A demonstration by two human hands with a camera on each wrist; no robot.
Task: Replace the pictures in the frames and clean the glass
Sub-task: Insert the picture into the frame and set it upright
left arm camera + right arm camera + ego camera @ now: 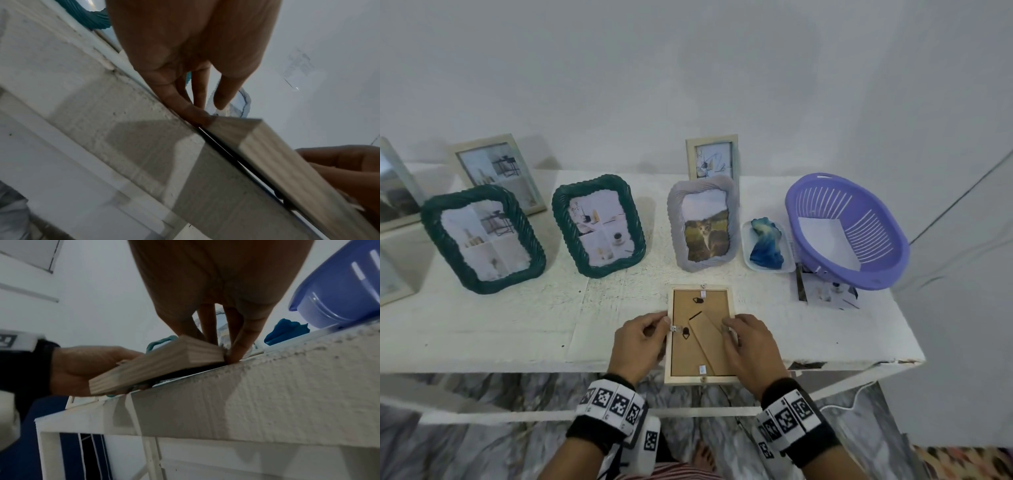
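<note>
The wooden frame (701, 334) lies back-up, long axis running away from the person, near end overhanging the table (517, 329) edge. The left hand (639, 342) pinches its left rail; the right hand (748, 346) grips the right rail, fingers curled.

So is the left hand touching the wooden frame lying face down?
Touching. In the head view the left hand pinches the wooden frame at its left edge; the left wrist view shows a fingertip against that edge.
</note>
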